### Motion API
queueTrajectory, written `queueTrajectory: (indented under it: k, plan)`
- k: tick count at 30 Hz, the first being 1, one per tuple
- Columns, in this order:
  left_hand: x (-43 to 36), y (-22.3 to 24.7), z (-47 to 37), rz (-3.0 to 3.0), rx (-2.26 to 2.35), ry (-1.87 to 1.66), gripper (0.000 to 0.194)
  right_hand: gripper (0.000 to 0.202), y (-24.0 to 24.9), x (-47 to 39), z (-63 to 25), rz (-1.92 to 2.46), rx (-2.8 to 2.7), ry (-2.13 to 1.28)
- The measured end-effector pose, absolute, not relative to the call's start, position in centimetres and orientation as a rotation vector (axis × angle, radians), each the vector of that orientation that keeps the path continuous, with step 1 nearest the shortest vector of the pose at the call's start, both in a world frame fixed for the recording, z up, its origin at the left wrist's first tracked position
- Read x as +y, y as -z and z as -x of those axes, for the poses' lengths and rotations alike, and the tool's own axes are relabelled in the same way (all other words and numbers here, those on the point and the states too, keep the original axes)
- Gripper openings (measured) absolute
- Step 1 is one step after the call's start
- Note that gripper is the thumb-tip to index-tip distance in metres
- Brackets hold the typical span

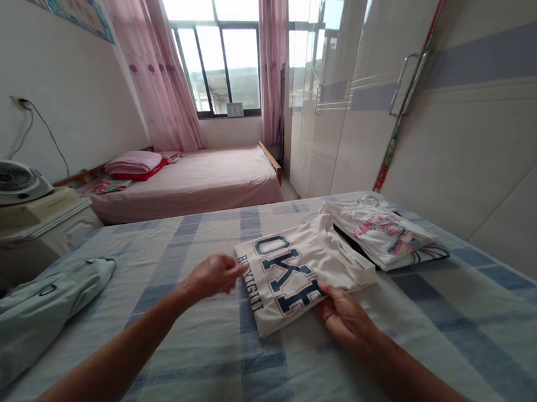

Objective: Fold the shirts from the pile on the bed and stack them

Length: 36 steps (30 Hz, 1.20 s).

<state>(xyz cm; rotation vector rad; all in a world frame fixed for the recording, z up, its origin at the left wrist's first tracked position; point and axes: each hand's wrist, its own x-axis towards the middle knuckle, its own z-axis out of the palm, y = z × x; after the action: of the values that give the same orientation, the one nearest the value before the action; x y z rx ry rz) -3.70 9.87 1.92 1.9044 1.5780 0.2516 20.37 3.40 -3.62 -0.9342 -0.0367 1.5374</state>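
We look down at a person's two bare hands over a bed with a pale cotton sheet in blue-grey checks (178,326). Between the hands lies a white, short, flat-folded T-shirt with large navy letters across its front (284,273); its round collar points away towards the right.

The right hand (345,318) is clamped on the shirt's near right edge, thumb on top and fingers tucked underneath. The left hand (210,275) is at the opposite edge, fingers curled and slightly blurred; we cannot tell whether it pinches the cloth or only hovers beside it. The hands are apart, with the shirt's width between them.

Just beyond the collar, to the right, we find a second white T-shirt with a pink and multicoloured print (384,239), also folded flat. Well apart on the left lies a long, pale grey-green garment, loosely bunched (46,305).

We judge the step in hand to be straightening or finishing the fold of the lettered shirt, which looks nearly a neat rectangle. The next move seems to call for a sure hold on the left edge as well, both sides kept level, so the layers underneath do not slip open.
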Motion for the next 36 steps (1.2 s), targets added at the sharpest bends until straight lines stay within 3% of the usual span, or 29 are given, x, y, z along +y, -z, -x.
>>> queueTrajectory:
  k: [4,12,15,25,32,36]
  plan:
    - [16.1,-2.9,0.9,-2.374,1.67,-0.411,0.032,0.019,3.7,3.0,-20.5,0.923,-0.102,-1.552]
    - [23.9,0.7,-8.8,-2.285,1.466,-0.223,0.025,0.016,4.6,2.7,-20.8,0.882,-0.184,-1.572]
    - [25.1,0.8,-10.0,-2.181,1.491,-0.226,0.032,0.015,4.5,2.4,-20.6,0.899,-0.198,-1.547]
    - [23.8,-0.4,-8.0,-1.677,1.149,-0.353,0.033,0.015,3.6,2.1,-20.4,0.929,-0.322,-1.523]
    - [19.3,-6.3,-1.8,-1.282,0.984,-0.672,0.023,0.022,-0.4,0.1,-21.2,1.019,-0.506,-1.401]
    - [14.7,-9.9,2.4,-1.211,1.121,-0.964,0.062,0.024,-2.5,0.5,-21.3,0.972,-0.619,-1.443]
